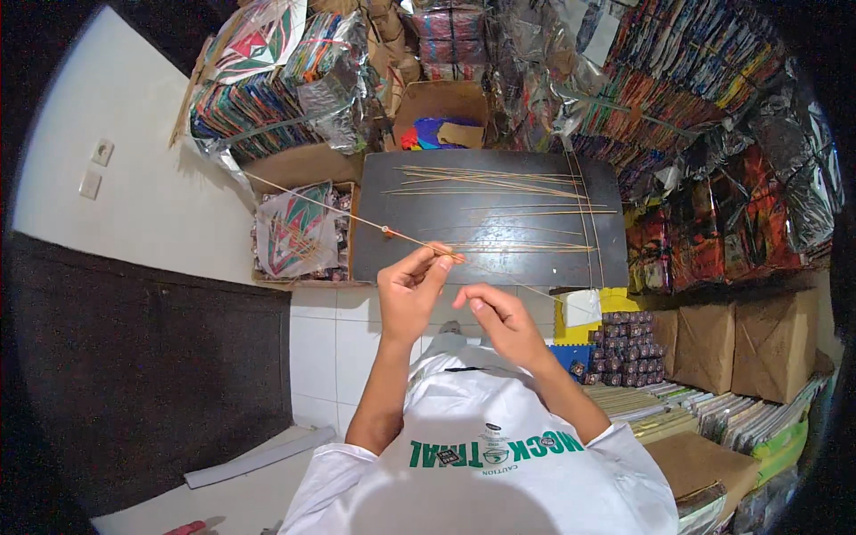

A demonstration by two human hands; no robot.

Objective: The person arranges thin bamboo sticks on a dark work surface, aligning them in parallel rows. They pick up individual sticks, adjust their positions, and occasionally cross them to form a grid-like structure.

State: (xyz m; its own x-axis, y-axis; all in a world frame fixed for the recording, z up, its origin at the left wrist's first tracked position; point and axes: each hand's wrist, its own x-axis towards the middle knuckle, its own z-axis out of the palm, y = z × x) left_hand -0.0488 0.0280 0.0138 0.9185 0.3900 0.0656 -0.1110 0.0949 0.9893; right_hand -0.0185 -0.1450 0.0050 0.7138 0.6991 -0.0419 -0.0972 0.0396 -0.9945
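Observation:
My left hand (412, 283) is raised over the near edge of a dark table (535, 267), its thumb and fingertips pinched on a long thin stick (312, 201). The stick slants up to the left, and a small pale and orange piece (386, 229) sits partway along it. Another thin line runs from the pinch down to the right, passing above my right hand (510, 323). That hand hovers close by with curled fingers, thumb near the index finger; whatever lies between them is too small to make out. Several loose thin sticks (490, 183) lie across the tabletop.
A cardboard box (352, 241) with printed sheets adjoins the table's left end. Behind stands another open box (446, 94) with coloured pieces. Tall wrapped stacks (669, 71) crowd the back and right. Brown packages (771, 343) and small dark blocks (624, 348) sit at the right.

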